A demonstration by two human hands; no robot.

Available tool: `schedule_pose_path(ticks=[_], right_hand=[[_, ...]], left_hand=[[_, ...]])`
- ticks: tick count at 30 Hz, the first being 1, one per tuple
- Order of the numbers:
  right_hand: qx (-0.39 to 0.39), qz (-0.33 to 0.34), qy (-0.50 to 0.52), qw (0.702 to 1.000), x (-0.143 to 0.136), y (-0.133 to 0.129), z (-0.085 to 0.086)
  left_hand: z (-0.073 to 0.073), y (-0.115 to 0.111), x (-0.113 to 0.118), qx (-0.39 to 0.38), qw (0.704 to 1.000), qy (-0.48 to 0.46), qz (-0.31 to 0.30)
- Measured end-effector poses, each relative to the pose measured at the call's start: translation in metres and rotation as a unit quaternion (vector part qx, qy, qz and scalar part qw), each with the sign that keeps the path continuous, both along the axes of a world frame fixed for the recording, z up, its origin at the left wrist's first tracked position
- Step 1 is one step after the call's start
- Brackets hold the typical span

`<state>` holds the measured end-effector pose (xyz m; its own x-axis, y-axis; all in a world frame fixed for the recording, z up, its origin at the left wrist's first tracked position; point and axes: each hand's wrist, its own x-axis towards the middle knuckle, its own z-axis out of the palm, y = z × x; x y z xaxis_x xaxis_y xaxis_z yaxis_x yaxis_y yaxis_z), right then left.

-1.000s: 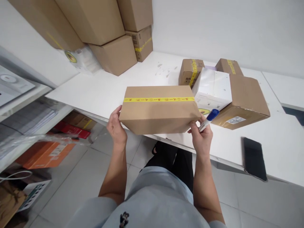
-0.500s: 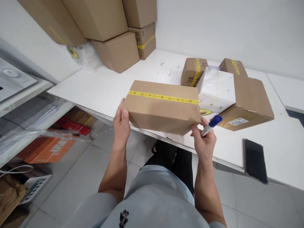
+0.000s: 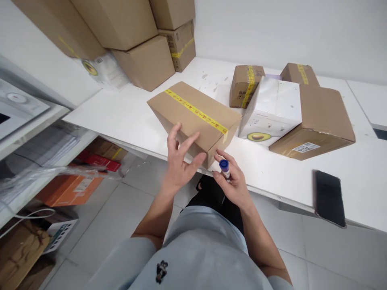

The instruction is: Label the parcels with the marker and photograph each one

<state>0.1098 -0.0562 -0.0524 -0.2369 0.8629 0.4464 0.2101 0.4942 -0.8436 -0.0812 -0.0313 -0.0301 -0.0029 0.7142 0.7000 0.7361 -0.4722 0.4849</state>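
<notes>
A brown cardboard box (image 3: 193, 117) with yellow printed tape along its top rests on the white table, set at an angle near the front edge. My left hand (image 3: 183, 161) is open, its fingers spread by the box's near long side; whether the fingertips touch it I cannot tell. My right hand (image 3: 232, 181) is closed around a marker (image 3: 224, 167) with a blue cap, the cap pointing up. The index finger of that hand is at the box's near right corner.
To the right stand a white box with an avocado picture (image 3: 272, 108), a larger brown carton (image 3: 326, 117) and smaller taped boxes. A phone (image 3: 329, 197) lies at the table's front edge. Stacked cartons (image 3: 145, 62) fill the back left. Shelves (image 3: 81, 149) with boxes are at left.
The box has been turned and set down on the table. My left hand has let go of it and moved right along its near side. My right hand has moved left with the marker.
</notes>
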Motion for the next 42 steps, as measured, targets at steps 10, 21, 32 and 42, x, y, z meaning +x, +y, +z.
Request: schedule_pose_path(ticks=[10,21,32,42], right_hand=[[-0.116,0.001,0.320,0.940,0.019,0.001,0.019],[0.039,-0.125,0.244,0.961,0.028,0.007,0.055],[0.154,-0.166,0.099,0.969,0.012,0.027,0.075],[0.125,-0.113,-0.023,0.985,0.002,0.039,0.081]], left_hand=[[0.002,0.012,-0.030,-0.007,0.984,-0.054,-0.167],[-0.003,0.019,-0.014,-0.003,0.971,-0.119,-0.209],[-0.010,0.021,0.004,0.102,0.985,-0.021,-0.135],[-0.024,0.023,0.010,0.144,0.981,-0.035,-0.124]])
